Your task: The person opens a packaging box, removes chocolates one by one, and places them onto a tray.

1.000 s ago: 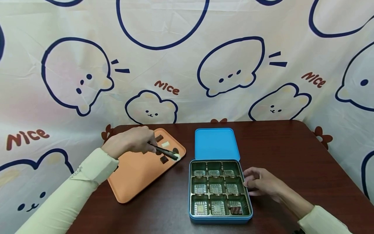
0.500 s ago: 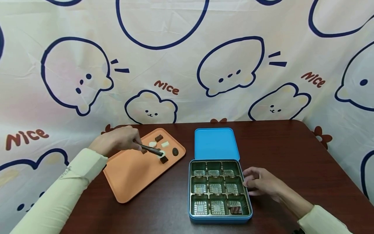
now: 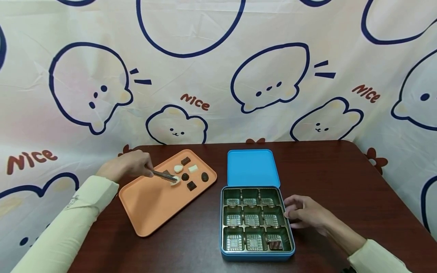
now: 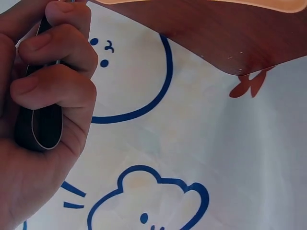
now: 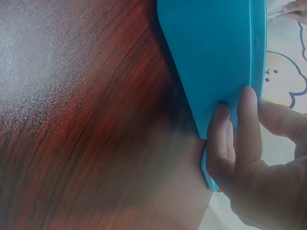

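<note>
In the head view my left hand (image 3: 128,165) grips slim dark tongs (image 3: 163,175). Their tips hold a white chocolate (image 3: 175,181) over the middle of the orange tray (image 3: 150,212). The left wrist view shows my fingers curled round the tongs' bent end (image 4: 45,132). Other chocolates lie close by, among them a dark round one (image 3: 185,177) and a white heart-like one (image 3: 178,168). My right hand (image 3: 308,213) rests against the right side of a blue tin (image 3: 256,257). In the right wrist view its fingers (image 5: 247,120) press the tin's wall, with the thumb at the rim.
The tin's lid (image 3: 253,167) lies folded back behind it. A gold insert (image 3: 251,229) divides the tin into several compartments; the front right one holds a striped brown chocolate (image 3: 275,245). The brown table (image 3: 317,167) ends at a patterned cloth (image 3: 218,76) at the back.
My left hand has moved left over the tray, carrying the white chocolate in the tongs from near the right end to the middle. My right hand has stayed at the tin.
</note>
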Action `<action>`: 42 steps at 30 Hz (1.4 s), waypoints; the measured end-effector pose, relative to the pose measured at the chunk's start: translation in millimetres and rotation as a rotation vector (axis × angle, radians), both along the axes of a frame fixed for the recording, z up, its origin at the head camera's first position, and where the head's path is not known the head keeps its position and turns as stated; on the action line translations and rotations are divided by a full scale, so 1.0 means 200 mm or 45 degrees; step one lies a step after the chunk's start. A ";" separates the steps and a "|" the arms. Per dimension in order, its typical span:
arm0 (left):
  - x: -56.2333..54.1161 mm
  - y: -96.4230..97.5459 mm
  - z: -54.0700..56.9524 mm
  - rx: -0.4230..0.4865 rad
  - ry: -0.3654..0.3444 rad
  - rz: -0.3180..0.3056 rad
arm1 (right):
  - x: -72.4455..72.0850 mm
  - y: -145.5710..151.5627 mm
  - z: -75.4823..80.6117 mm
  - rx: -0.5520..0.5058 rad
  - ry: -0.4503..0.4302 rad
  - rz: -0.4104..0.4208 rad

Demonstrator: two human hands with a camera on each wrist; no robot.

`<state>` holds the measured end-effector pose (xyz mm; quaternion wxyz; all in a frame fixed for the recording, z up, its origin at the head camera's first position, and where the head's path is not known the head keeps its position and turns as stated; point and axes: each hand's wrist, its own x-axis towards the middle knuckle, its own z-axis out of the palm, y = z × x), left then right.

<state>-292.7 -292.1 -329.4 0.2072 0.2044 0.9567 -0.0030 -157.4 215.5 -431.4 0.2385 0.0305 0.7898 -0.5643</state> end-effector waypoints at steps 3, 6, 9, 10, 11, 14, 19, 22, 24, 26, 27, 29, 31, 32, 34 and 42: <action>0.00 -0.01 -0.01 0.002 -0.012 0.001 | 0.00 0.00 0.00 -0.001 0.002 -0.001; 0.00 -0.02 -0.02 0.004 -0.016 0.026 | 0.00 0.00 0.00 0.002 0.002 -0.007; 0.00 -0.03 -0.04 0.004 -0.004 0.043 | 0.00 0.00 -0.01 0.005 0.001 -0.010; -0.01 -0.03 -0.04 0.004 0.002 0.047 | 0.00 0.00 0.00 0.006 0.001 -0.010; -0.01 -0.03 -0.05 0.004 0.006 0.047 | 0.00 0.00 0.00 0.007 0.001 -0.011; -0.01 -0.04 -0.05 0.001 0.022 0.046 | 0.00 -0.01 0.00 0.005 -0.003 -0.011; -0.01 -0.04 -0.06 -0.010 0.019 0.069 | 0.00 -0.01 0.00 0.000 -0.005 -0.009; -0.01 -0.04 -0.05 -0.015 0.012 0.075 | 0.00 -0.01 0.01 0.001 -0.007 -0.013; -0.01 -0.04 -0.04 -0.012 0.013 0.074 | 0.00 -0.02 0.01 0.005 -0.007 -0.018; -0.02 -0.03 -0.02 0.003 0.021 0.077 | 0.00 -0.02 0.01 0.008 -0.009 -0.027; -0.02 -0.02 -0.01 0.019 0.026 0.070 | 0.00 -0.02 0.01 0.007 -0.007 -0.028; -0.01 0.00 0.01 0.064 0.038 0.041 | 0.01 -0.02 0.01 0.009 -0.003 -0.031; -0.01 0.02 0.02 0.113 0.050 0.006 | 0.00 -0.02 0.01 0.005 -0.002 -0.027; 0.00 0.03 0.03 0.141 0.063 -0.023 | 0.00 -0.02 0.01 0.003 0.001 -0.021; 0.02 0.07 0.04 0.190 0.081 -0.074 | 0.00 -0.02 0.01 0.002 0.002 -0.013; 0.07 0.24 0.07 0.334 0.087 -0.178 | 0.00 -0.01 0.01 0.020 0.005 -0.018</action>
